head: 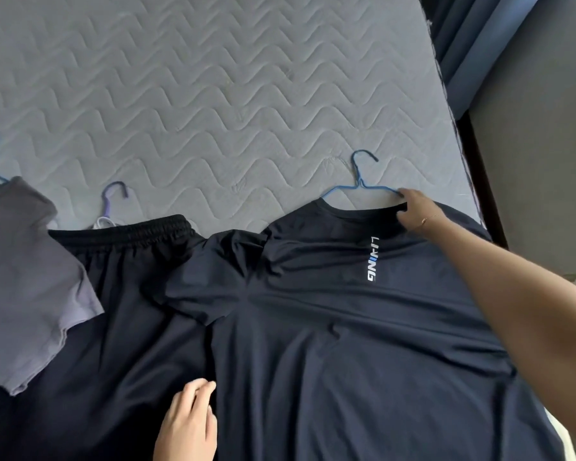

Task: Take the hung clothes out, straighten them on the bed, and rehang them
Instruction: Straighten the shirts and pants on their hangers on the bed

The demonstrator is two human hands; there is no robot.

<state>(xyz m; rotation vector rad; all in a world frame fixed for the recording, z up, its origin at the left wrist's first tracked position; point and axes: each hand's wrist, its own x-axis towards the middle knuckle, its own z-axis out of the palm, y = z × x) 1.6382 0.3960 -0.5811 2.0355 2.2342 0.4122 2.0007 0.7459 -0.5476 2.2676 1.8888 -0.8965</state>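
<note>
Three hangers [359, 187], three garments [113, 294]; left hand [187, 424], right hand [416, 211] grip shirt [346, 344].

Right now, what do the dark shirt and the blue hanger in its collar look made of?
The dark shirt looks like smooth synthetic sports knit: faint sheen, soft folds. The blue hanger looks like thin coated wire, probably metal: slender, with a bent hook.

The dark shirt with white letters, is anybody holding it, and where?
The right hand has its grip on the dark shirt at the collar, beside the blue hanger. The left hand seems to pinch its side edge.
</note>
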